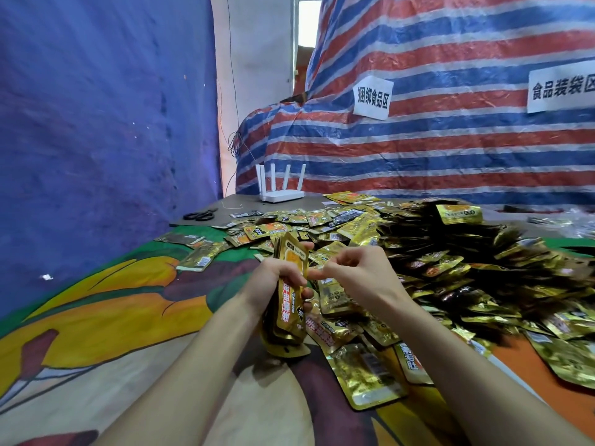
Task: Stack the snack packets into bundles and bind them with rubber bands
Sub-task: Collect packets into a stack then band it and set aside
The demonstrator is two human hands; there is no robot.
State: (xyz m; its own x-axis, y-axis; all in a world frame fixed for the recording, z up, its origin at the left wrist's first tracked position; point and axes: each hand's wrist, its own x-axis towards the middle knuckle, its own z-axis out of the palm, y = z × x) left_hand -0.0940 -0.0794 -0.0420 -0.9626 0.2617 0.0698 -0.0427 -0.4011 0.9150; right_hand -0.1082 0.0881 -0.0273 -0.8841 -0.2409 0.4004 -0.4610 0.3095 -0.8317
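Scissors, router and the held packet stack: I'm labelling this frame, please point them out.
Scissors (199, 216), head view, black handles.
Router (283, 195), head view, white base.
Packet stack (289, 312), head view, front packet's gold face.

2 forearms forward; left hand (277, 281) curled in a grip, right hand (354, 268) pinched beside it

A white router (281, 189) stands at centre frame, black scissors (199, 216) left of it; a striped tarp (450, 140) fills the upper right.
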